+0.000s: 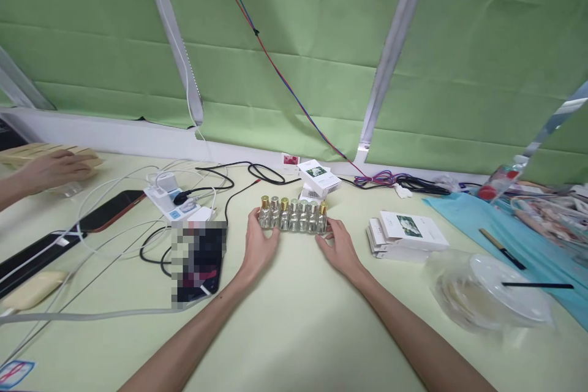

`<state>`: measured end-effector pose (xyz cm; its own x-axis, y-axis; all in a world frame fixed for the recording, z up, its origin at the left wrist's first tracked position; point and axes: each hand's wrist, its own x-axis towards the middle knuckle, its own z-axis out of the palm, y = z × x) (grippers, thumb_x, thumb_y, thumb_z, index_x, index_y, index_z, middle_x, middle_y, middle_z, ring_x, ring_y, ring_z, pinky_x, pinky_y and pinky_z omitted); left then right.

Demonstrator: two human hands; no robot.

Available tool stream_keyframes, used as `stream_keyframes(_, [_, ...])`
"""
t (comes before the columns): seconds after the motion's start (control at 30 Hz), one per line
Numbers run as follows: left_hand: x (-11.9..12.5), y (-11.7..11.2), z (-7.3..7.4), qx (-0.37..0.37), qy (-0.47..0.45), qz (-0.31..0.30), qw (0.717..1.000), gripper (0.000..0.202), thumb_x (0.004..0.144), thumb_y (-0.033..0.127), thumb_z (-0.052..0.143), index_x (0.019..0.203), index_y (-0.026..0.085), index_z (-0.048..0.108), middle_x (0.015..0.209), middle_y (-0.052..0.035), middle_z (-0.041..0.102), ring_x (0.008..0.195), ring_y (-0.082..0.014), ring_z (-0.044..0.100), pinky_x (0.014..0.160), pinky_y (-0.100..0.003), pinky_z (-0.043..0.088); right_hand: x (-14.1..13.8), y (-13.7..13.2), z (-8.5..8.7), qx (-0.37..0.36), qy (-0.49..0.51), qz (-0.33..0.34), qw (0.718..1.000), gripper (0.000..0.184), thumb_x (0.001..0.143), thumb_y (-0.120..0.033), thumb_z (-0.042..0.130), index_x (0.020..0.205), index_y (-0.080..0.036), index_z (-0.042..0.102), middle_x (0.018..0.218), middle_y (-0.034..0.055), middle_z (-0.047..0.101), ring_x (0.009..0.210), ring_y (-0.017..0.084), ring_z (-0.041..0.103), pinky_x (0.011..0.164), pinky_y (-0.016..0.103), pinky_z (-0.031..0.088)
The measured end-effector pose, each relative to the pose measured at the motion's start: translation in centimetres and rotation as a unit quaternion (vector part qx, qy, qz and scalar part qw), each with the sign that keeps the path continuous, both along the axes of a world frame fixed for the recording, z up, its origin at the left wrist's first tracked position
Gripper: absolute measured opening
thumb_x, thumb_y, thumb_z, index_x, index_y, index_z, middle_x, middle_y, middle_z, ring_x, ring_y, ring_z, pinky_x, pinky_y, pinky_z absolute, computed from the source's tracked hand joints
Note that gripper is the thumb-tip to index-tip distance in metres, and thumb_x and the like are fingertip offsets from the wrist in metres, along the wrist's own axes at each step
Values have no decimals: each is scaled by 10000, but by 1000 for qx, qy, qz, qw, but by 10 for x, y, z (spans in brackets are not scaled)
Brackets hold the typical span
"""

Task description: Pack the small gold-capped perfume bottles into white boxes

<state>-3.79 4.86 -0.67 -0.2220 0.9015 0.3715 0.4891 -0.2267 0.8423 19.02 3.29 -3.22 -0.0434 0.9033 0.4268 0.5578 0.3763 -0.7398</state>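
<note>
A row of small bottles [294, 220] is stood upright on the tabletop [303, 337], toward the middle of its far edge, just in front of some white boxes [327, 180]. The row is clasped at its left end by the left hand [260, 248], thumb in front, and at its right end by the right hand [339, 249]; how firmly cannot be told. Glass is suggested, so the bottles are probably light, stiff, slippery and easily chipped or toppled. They are best gripped below the caps [285, 203], with even inward pressure from both ends.

btl caps [285, 203] gold & silver; boxes [408, 246] white w/ green pic [410, 226]; cloth [541, 262] lt blue; curtain [316, 24] green
</note>
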Motion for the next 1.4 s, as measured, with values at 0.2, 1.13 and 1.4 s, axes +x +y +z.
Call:
stream_keyframes(0.2, [11, -18, 19, 139, 87, 30, 986, 563, 873, 275, 603, 1389, 152, 413, 1334, -177, 491, 1316, -325, 456, 1133, -525, 382, -2, 1, -2, 7, 2, -18, 1000, 454, 889, -233, 580, 1334, -166, 521, 1104, 123, 592, 872, 228, 644, 841, 434, 601])
stream_keyframes(1.13, [33, -52, 17, 7, 258, -314, 914, 339, 993, 263, 413, 735, 183, 617, 650, 0, 597, 555, -125, 471, 571, -264, 318, 6, 32, 86, 199, 35, -172, 964, 267, 924, -346, 561, 1143, -193, 574, 1141, 125, 553, 1038, 252, 575, 902, 445, 523])
stream_keyframes(1.4, [32, -50, 16, 17, 257, -321, 911, 369, 987, 248, 385, 682, 186, 582, 607, 3, 530, 537, -128, 418, 559, -276, 305, 4, 77, 90, 127, 17, -168, 977, 537, 786, -394, 728, 1256, -178, 583, 1275, 168, 520, 1286, 332, 454, 1118, 526, 368])
